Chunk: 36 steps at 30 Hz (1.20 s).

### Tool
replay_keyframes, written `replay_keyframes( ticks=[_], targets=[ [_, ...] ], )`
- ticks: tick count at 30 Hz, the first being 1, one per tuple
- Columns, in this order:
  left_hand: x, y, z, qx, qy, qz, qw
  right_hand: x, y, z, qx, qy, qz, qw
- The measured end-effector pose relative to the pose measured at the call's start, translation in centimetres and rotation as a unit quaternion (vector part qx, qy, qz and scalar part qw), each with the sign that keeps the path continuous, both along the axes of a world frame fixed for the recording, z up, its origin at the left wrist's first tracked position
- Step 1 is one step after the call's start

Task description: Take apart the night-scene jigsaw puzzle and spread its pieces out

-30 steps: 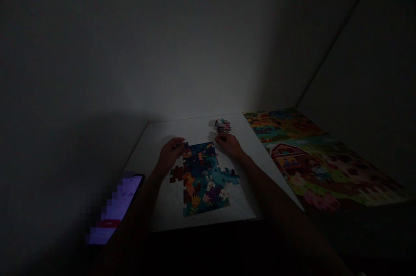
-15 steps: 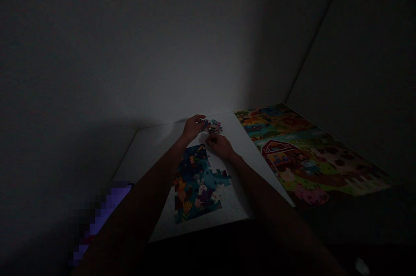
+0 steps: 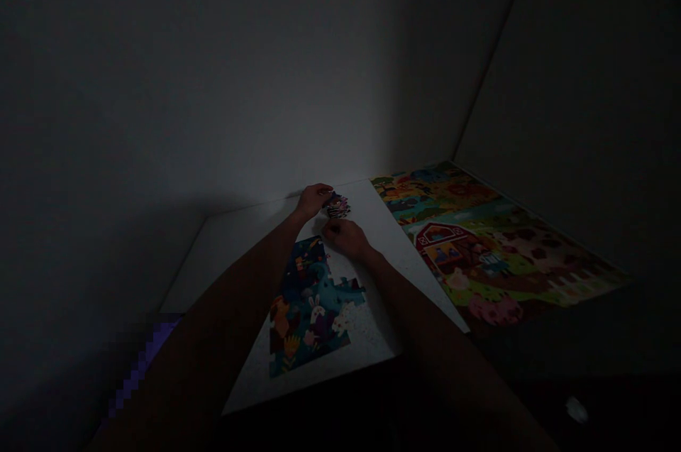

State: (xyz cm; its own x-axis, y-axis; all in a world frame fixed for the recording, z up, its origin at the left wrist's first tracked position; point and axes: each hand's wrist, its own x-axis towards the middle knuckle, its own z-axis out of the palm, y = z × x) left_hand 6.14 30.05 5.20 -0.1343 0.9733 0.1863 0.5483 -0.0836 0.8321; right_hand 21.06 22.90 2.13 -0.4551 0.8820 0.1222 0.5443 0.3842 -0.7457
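My left hand is at the far part of the white board, thumb and fingers closed around the edge of a dark bluish puzzle piece. A small pile of loose puzzle pieces, some striped black and white, lies just right of its fingertips. Nearer to me, my right hand is curled in a pinch beside the upper right corner of a partly joined jigsaw puzzle. Whatever is between its fingers is hidden in shadow. The joined part shows a blue elephant, a white rabbit and an orange animal, with a stepped right edge.
On the right lie two colourful pictures, a farm scene and an animal scene behind it. A pale wall rises behind the board. A blurred purple shape is at lower left, and a small white object at lower right. The light is dim.
The view has shifted, so the board and pictures appear further left. My left hand has moved slightly over the loose pieces, while my right hand stays pinched near the puzzle's upper corner.
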Motion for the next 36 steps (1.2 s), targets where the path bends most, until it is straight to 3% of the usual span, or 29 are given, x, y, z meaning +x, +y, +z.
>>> replay_keyframes(
  ticks=[5, 8, 11, 15, 18, 20, 28, 36],
  targets=[
    [0.2, 0.0, -0.5, 0.026, 0.036, 0.025, 0.999, -0.1, 0.2, -0.3, 0.013, 0.011, 0.016, 1.0],
    [-0.4, -1.4, -0.7, 0.048, 0.061, 0.058, 0.995, 0.2, 0.5, -0.3, -0.009, 0.025, 0.029, 0.999],
    [-2.1, -5.1, -1.3, 0.049, 0.094, 0.08, 0.991, 0.9, 1.0, -0.1, -0.04, 0.028, 0.071, 0.996],
    [-5.2, -12.3, -2.5, 0.021, 0.163, 0.083, 0.983, 2.6, 1.1, 0.7, -0.084, 0.013, 0.163, 0.983],
    [-6.7, -16.5, -3.1, 0.024, 0.217, 0.075, 0.973, 4.3, -0.1, 1.3, -0.11, -0.011, 0.216, 0.97],
    [-7.0, -17.9, -3.3, 0.03, 0.245, 0.065, 0.967, 5.6, -1.8, 1.4, -0.087, -0.02, 0.213, 0.973],
    [-6.3, -17.9, -3.6, 0.029, 0.295, 0.067, 0.953, 9.1, -8.7, -0.8, -0.009, -0.05, 0.153, 0.987],
    [-6.1, -18.2, -3.5, 0.015, 0.317, 0.069, 0.946, 8.9, -9.1, -0.8, -0.008, -0.052, 0.15, 0.987]
  ],
)
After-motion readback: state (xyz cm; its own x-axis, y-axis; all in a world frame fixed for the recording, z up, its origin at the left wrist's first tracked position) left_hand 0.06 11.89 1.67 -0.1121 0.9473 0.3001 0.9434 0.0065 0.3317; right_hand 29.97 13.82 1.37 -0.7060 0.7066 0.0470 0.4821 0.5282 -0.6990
